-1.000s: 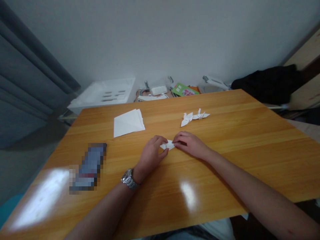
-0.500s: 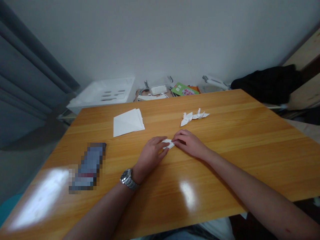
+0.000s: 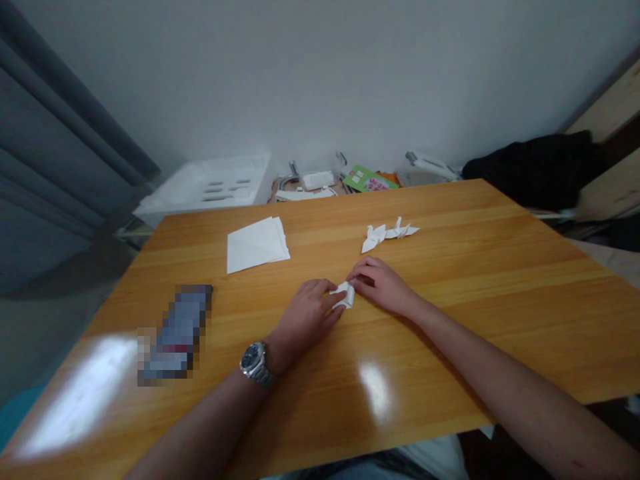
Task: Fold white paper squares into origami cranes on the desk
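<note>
A small folded piece of white paper (image 3: 349,298) lies on the wooden table between my two hands. My left hand (image 3: 313,307), with a metal watch on its wrist, has its fingers closed on the paper's left side and lying partly over it. From the right, my right hand (image 3: 380,283) pinches the paper's upper right corner between thumb and fingertips. Two folded white paper cranes (image 3: 375,237) sit close together just beyond my right hand. The underside of the folded paper is hidden.
A stack of white paper sheets (image 3: 255,247) lies at the back left of the table (image 3: 450,267). Nearer on the left is a blurred-out phone-like object (image 3: 180,330). Behind the table's far edge are a white tray (image 3: 215,180) and a green booklet (image 3: 367,179).
The folded paper has turned and now shows a broader face. My left hand has shifted slightly to the right and nearer to me, and my right hand has moved slightly right.
</note>
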`<action>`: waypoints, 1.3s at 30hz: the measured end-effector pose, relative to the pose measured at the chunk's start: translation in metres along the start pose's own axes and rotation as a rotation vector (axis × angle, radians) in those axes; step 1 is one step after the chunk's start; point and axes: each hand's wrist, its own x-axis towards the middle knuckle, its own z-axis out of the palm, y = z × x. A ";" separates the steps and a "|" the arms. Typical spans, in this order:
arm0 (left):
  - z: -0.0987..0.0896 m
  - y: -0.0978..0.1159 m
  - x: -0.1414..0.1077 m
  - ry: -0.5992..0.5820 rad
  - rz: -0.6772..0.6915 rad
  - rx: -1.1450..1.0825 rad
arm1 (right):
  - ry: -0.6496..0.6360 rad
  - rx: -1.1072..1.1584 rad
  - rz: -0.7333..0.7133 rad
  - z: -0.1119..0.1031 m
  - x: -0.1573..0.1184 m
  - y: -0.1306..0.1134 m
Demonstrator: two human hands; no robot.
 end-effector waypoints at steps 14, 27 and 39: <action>-0.001 -0.005 -0.002 -0.038 0.075 -0.101 | -0.009 0.014 0.041 -0.002 0.001 0.003; -0.005 -0.004 -0.004 -0.122 0.120 -0.035 | -0.013 0.059 0.006 -0.008 0.001 0.003; -0.003 0.008 -0.003 -0.122 0.115 0.030 | -0.122 -0.021 -0.148 -0.026 -0.004 0.011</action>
